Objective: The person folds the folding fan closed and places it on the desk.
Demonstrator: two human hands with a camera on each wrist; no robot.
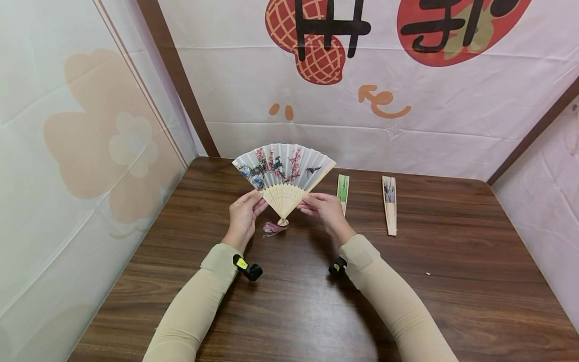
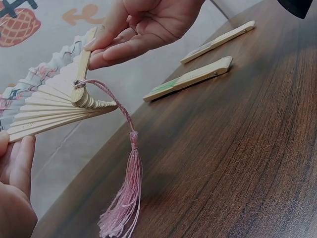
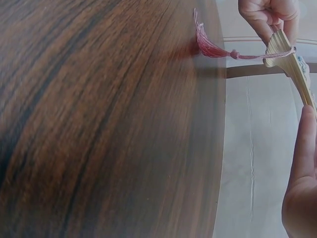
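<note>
The open paper folding fan painted with blossoms and birds [image 1: 283,173] stands upright between both hands, above the dark wooden table [image 1: 289,311], its pivot low, leaf spread away from the person. The left hand [image 1: 244,213] pinches the left outer bamboo rib, the right hand [image 1: 326,208] the right one, equally near; the pink tassel [image 2: 124,198] dangles from the pivot

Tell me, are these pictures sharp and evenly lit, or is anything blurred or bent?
Head view: bright, even light, soft shadows under the arms, wall edges bowed by the wide lens. Left wrist view: tassel crisp, the closed fans behind softer. Right wrist view: near table smeared, open fan seen edge-on.
</note>
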